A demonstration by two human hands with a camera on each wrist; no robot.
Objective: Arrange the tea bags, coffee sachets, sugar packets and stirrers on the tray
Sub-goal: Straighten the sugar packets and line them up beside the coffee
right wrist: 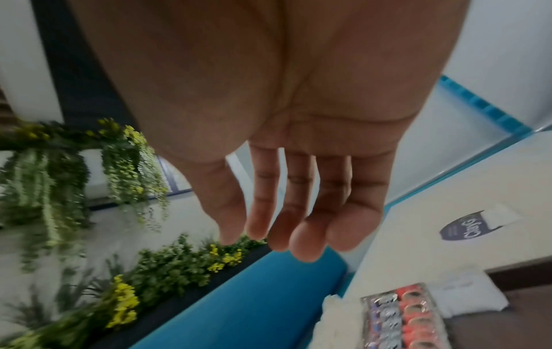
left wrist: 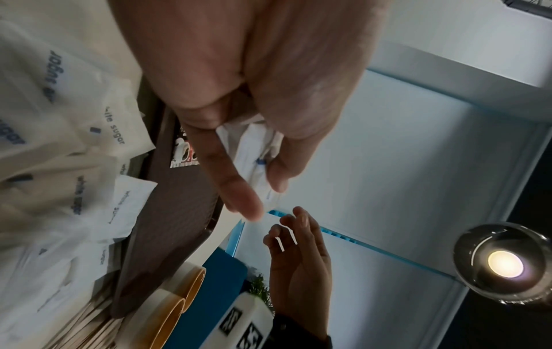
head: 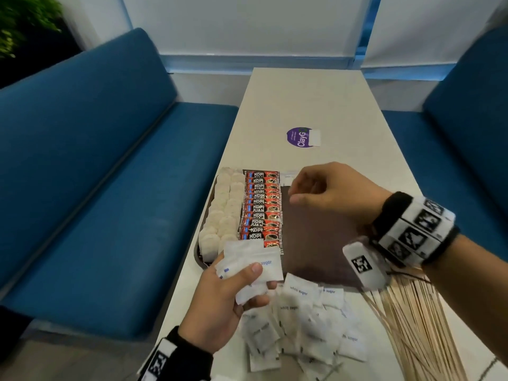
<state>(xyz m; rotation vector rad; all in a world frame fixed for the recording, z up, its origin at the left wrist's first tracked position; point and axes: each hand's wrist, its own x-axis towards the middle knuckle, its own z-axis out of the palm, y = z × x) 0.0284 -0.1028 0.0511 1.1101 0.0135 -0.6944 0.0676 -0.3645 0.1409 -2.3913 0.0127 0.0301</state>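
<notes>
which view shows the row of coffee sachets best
The head view: the coffee sachets lie in a full, readable column on the tray. The right wrist view shows a blurred end; the left wrist view only a sliver.

Tea bags (head: 220, 213) lie left of coffee sachets (head: 261, 207).

Probably a café: blue booth seats (head: 115, 166) flank a table (head: 302, 105).

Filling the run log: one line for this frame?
left hand: holds sugar packets | right hand: empty, over tray | tea bags, coffee: placed | stirrers: off tray
</notes>
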